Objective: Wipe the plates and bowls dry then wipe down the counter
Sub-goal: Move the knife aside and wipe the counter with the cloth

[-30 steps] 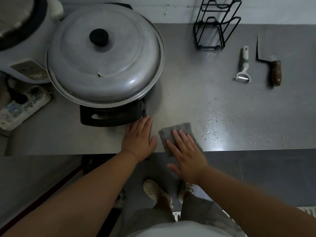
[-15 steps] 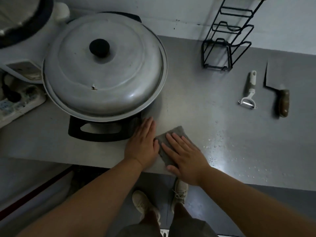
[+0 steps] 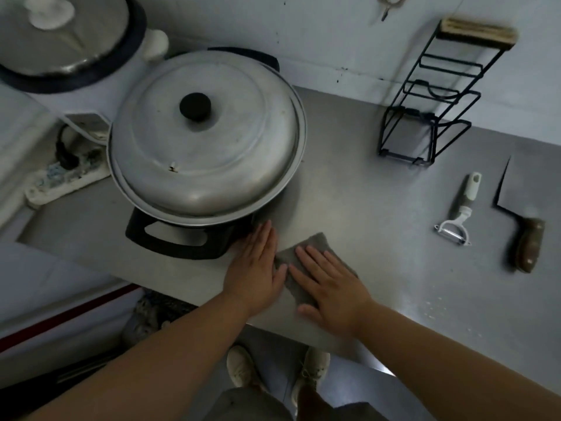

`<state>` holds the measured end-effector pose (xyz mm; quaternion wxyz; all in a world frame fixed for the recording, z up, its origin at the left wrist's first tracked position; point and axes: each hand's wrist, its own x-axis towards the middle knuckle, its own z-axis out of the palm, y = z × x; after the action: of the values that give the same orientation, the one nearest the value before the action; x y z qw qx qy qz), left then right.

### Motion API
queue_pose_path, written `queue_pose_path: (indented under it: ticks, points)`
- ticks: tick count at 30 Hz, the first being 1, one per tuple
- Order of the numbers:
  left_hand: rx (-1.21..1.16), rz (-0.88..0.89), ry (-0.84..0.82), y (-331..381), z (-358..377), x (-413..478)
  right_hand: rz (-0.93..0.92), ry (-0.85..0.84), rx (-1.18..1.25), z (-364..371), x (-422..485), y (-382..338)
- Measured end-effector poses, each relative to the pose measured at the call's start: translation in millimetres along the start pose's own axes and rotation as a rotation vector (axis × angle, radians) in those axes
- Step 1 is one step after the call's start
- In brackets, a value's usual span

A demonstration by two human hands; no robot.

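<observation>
1. Here, near the front edge of the steel counter (image 3: 364, 192), my right hand (image 3: 331, 287) lies flat, fingers straight, pressing a grey cloth (image 3: 315, 240) just right of the big lidded pot (image 3: 206, 141).
2. My left hand (image 3: 255, 268) lies flat too, fingers together and holding nothing, between the cloth and the pot's black base (image 3: 170, 241). Whether its fingertips touch that base, I cannot tell.
3. No plates or bowls show around the pot, so I judge this the counter-wiping part of the job.
4. Risk one: the cloth sits in front of the pot, close to the counter's lip. A pull towards me could drag it over, onto my shoes (image 3: 243, 369) below.
5. Risk two: a sweep leftwards would meet the pot's base, and a hard bump might shift the pot. Left of the pot lies a power strip (image 3: 60, 177) with a plug (image 3: 65, 153) in it, so water pushed that way would be the worst outcome.
6. Risk three: well to the pot's right, a peeler (image 3: 458, 220) and a cleaver (image 3: 513, 189) lie loose on the steel. A wide swipe with flat fingers could catch the cleaver or knock either off.
7. Faint droplets (image 3: 434, 308) glint far right of the pot, near the front edge. Missing them would leave the counter wet.
</observation>
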<state>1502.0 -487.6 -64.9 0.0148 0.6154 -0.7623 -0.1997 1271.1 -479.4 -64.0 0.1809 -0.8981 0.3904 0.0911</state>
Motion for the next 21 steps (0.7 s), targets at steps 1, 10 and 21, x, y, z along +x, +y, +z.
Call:
queue_pose_path:
  ticks: [1, 10, 21]
  points:
    - [-0.022, 0.002, 0.021, 11.8, 0.4, 5.4, -0.021, -0.001, -0.002, -7.0, 4.9, 11.7]
    - [0.085, -0.140, 0.072, 32.4, 14.9, 41.7, 0.184, 0.056, 0.102, -47.8, 49.4, 50.9]
    - [0.112, -0.155, 0.075, 31.4, 15.0, 44.7, 0.212, 0.103, 0.009, -83.5, 126.8, 108.5]
